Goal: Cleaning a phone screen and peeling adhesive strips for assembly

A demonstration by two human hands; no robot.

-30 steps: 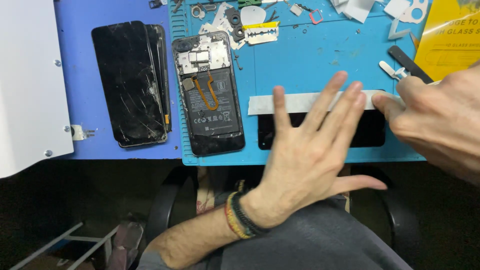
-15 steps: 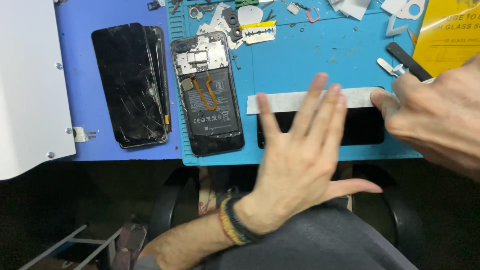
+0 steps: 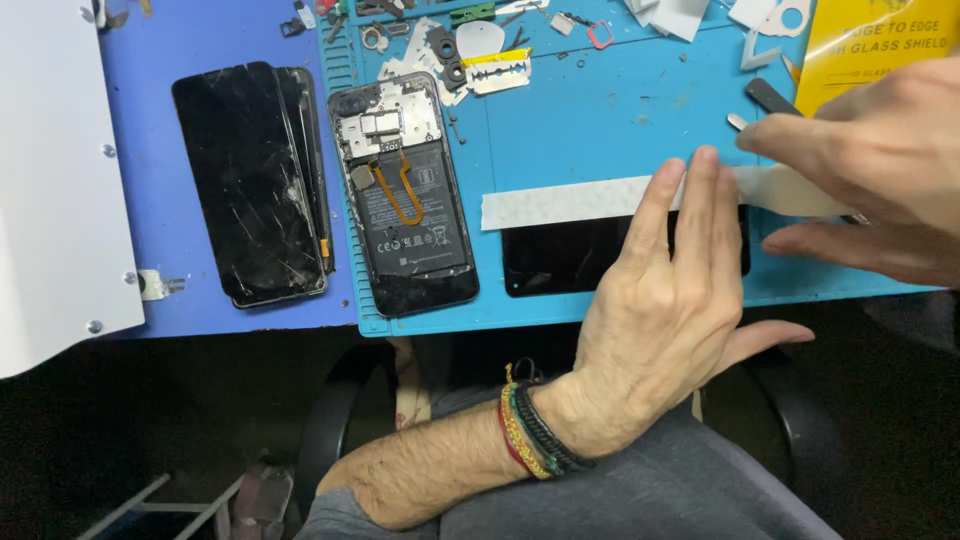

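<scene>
A black phone screen [image 3: 560, 262] lies on the blue work mat [image 3: 600, 120] near its front edge. A long white strip [image 3: 560, 205] runs along the screen's top edge. My left hand [image 3: 670, 300] lies flat on the right half of the screen, fingers straight and close together, fingertips touching the strip. My right hand [image 3: 880, 150] comes in from the right and pinches the strip's right end between thumb and forefinger. Woven bracelets circle my left wrist.
An opened phone body [image 3: 405, 210] with battery and orange flex cable lies left of the screen. A cracked black display [image 3: 245, 180] rests on the darker blue pad. A razor blade [image 3: 500, 75], small parts, a black tool [image 3: 770, 97], a yellow package [image 3: 870, 40] and a white machine [image 3: 50, 170] surround them.
My left hand's fingers have closed together and slid right along the screen. My right hand has risen and moved right, still gripping the strip's end.
</scene>
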